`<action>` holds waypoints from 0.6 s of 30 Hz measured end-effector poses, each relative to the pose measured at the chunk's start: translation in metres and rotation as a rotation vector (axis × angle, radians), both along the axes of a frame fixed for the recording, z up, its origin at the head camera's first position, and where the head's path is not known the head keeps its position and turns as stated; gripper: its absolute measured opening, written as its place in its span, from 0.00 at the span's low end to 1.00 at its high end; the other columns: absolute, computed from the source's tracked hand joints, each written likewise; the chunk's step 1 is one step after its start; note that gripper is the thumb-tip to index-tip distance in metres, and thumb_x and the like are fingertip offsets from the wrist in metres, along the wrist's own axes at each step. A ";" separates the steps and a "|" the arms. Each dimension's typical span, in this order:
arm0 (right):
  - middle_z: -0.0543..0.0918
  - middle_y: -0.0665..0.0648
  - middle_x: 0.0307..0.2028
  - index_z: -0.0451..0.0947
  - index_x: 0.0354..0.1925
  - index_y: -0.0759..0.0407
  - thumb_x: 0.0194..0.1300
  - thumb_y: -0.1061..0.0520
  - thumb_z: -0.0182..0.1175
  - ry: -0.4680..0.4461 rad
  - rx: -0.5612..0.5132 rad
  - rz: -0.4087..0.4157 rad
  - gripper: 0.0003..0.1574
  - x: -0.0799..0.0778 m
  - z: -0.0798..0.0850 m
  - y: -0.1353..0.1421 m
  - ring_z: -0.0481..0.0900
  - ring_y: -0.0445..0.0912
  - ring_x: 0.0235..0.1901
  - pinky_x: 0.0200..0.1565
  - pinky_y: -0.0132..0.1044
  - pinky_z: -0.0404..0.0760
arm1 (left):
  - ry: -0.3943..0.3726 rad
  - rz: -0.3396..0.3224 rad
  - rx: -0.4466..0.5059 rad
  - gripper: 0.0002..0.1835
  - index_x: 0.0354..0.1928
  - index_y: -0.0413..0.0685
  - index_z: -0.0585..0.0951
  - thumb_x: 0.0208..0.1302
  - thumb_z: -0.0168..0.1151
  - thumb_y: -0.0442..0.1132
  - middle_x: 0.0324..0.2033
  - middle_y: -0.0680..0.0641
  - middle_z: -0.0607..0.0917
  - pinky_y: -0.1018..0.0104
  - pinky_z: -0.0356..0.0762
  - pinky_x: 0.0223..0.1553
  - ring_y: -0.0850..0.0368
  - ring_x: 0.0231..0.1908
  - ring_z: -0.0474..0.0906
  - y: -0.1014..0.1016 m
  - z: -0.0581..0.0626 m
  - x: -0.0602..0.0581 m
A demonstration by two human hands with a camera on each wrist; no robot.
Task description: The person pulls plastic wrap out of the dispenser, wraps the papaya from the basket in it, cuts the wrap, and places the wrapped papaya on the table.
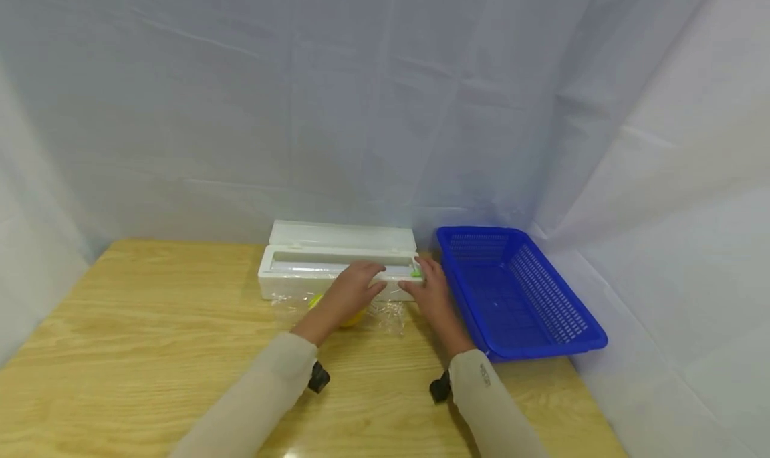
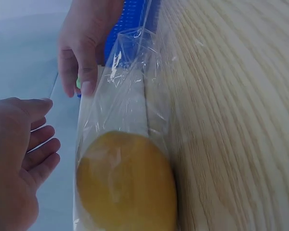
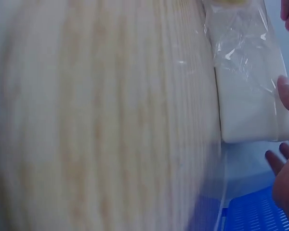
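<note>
A white cling film dispenser box stands with its lid raised and the roll inside. Clear film hangs over its front and covers a round yellow object on the table. My left hand hovers above the box's middle, empty, thumb and fingers apart. At the right end, my right hand spreads its thumb and fingers about the corner, with a small green slider between them. Its thumb is right at the front edge in the right wrist view.
A blue plastic basket stands close on the right of the box, beside my right forearm. The wooden table ends at white sheeting behind and on both sides.
</note>
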State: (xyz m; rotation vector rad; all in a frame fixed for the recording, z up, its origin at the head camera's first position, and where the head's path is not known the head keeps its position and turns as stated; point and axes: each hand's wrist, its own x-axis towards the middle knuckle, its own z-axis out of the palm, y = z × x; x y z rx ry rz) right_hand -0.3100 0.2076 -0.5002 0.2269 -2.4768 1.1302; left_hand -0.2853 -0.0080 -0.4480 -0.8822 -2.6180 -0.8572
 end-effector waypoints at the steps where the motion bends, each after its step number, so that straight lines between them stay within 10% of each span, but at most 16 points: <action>1: 0.73 0.69 0.66 0.74 0.65 0.64 0.56 0.57 0.76 0.007 -0.004 0.021 0.41 -0.001 -0.001 0.002 0.68 0.64 0.67 0.69 0.57 0.67 | 0.007 -0.009 0.002 0.18 0.58 0.38 0.80 0.72 0.61 0.41 0.56 0.38 0.84 0.48 0.72 0.66 0.41 0.61 0.77 0.005 -0.001 -0.003; 18: 0.67 0.60 0.73 0.67 0.72 0.60 0.62 0.57 0.71 -0.090 -0.120 0.159 0.43 -0.007 -0.011 0.018 0.62 0.59 0.73 0.72 0.53 0.66 | 0.041 -0.138 0.047 0.10 0.47 0.37 0.85 0.68 0.64 0.36 0.44 0.39 0.87 0.52 0.80 0.57 0.43 0.49 0.83 0.059 -0.018 -0.040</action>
